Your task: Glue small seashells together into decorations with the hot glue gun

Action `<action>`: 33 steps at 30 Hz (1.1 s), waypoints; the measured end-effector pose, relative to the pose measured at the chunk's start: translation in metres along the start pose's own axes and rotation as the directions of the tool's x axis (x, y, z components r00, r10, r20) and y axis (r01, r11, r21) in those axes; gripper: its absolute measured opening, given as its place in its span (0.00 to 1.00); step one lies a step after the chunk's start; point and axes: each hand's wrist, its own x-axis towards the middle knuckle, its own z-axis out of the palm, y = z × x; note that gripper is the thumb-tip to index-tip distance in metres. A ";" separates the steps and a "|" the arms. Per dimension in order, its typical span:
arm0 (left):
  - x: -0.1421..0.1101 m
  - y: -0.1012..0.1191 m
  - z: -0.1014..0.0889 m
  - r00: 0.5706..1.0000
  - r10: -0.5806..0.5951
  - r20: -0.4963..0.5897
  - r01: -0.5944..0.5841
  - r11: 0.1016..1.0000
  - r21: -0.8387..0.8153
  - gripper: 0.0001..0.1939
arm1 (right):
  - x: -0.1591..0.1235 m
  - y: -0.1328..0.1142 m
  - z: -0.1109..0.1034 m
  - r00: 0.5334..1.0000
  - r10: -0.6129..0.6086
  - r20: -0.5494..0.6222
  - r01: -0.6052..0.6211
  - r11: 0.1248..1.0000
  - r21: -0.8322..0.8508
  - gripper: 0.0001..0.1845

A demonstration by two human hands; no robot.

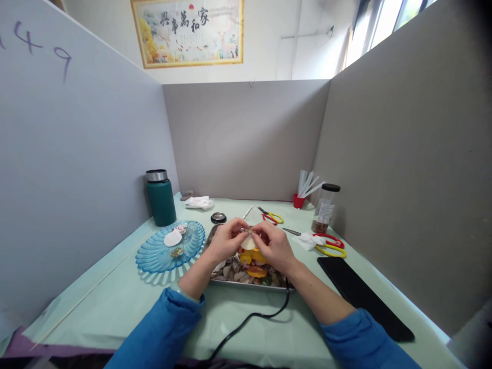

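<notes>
My left hand (229, 240) and my right hand (273, 245) meet over a metal tray (246, 283), fingertips pinched together. Between them is a pale, fan-shaped shell (249, 243), its upper edge at the fingertips. A small item at the fingertips is too tiny to name. Below, the tray holds many shell pieces (236, 272), an orange shell (257, 271) and a bright yellow object (251, 255), partly hidden by the hands. A black cord (257, 314) runs from the tray's right side toward the front edge.
To the left stand a blue scalloped plate (148, 254) with a white disc (172, 238) and a green bottle (160, 201). Scissors (273, 217) lie behind. At right are a jar (325, 209), red-yellow scissors (331, 246) and a black slab (363, 297). Grey partitions (246, 138) enclose the table.
</notes>
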 end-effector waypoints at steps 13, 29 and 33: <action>0.002 0.003 -0.003 0.994 -0.098 -0.044 0.093 0.991 -0.101 0.14 | -0.002 0.006 0.003 0.997 0.006 -0.075 -0.001 0.998 0.066 0.08; 0.001 0.003 -0.003 0.996 -0.064 -0.056 0.059 0.994 -0.095 0.14 | -0.002 0.005 0.003 0.997 0.003 -0.079 0.003 0.998 0.068 0.04; 0.001 0.002 -0.006 0.998 -0.052 -0.018 0.050 0.994 -0.100 0.13 | -0.001 0.004 0.001 0.997 -0.022 -0.079 0.027 0.998 0.056 0.04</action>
